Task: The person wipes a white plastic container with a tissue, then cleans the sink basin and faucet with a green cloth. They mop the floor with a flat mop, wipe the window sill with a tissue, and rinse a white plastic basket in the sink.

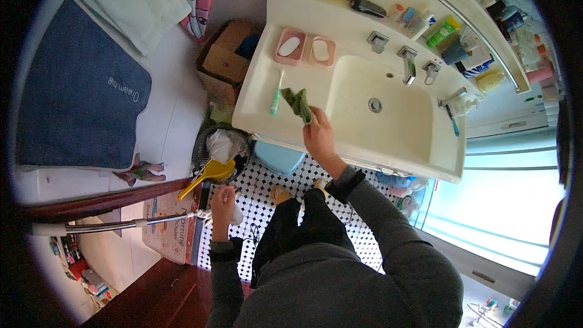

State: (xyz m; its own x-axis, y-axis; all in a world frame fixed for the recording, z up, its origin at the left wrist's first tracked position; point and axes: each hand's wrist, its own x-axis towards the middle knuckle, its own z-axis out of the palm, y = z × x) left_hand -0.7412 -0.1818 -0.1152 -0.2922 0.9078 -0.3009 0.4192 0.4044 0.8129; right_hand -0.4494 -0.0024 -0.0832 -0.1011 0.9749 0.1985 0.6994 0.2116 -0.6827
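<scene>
My right hand [319, 135] grips a folded dark green cloth [298, 104] over the left part of the washbasin counter [255, 100]. Just left of the cloth lies a brush with a green handle [275, 100] and a pale head, perhaps a toothbrush. Two pink soap dishes [281, 58] behind it each hold a white soap bar [289, 47]. Low at my left side, above the tiled floor, my left hand [223, 202] has its fingers curled. Something white [237, 215] shows beside its wrist; whether the hand holds anything is hidden.
The basin [382, 123] has a metal faucet [407, 64]. Bottles and tubes, including a green tube [442, 32], line the back ledge. Left of the counter stand a cardboard box [227, 57] and a dark bin [200, 146] with a yellow dustpan-like scoop [216, 172]. A metal pole [132, 224] extends near my left hand.
</scene>
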